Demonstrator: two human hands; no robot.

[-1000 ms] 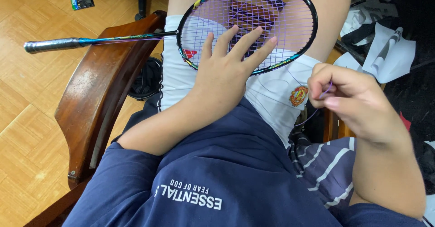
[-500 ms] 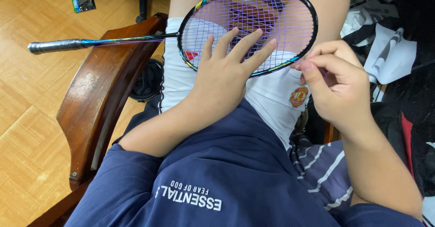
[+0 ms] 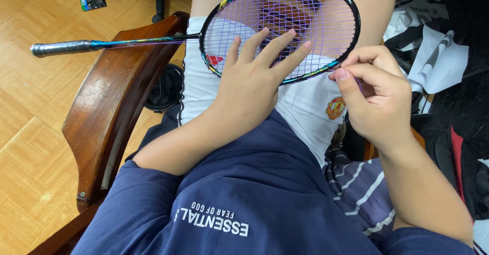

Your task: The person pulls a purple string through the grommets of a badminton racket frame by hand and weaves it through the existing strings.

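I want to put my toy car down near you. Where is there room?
The wooden floor left of the chair arm, below the racket handle, is bare. The right side is crowded with papers and dark clutter. The lap is taken by the racket head, left hand and right hand.

Racket (image 3: pixel 285 26): frame top cut by the upper edge.
Strings: partly hidden under the left hand (image 3: pixel 252 84).
Right hand (image 3: pixel 377 94): whether its fingertips pinch the purple string cannot be told.

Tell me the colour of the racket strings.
Purple strings, clearest in the head view.
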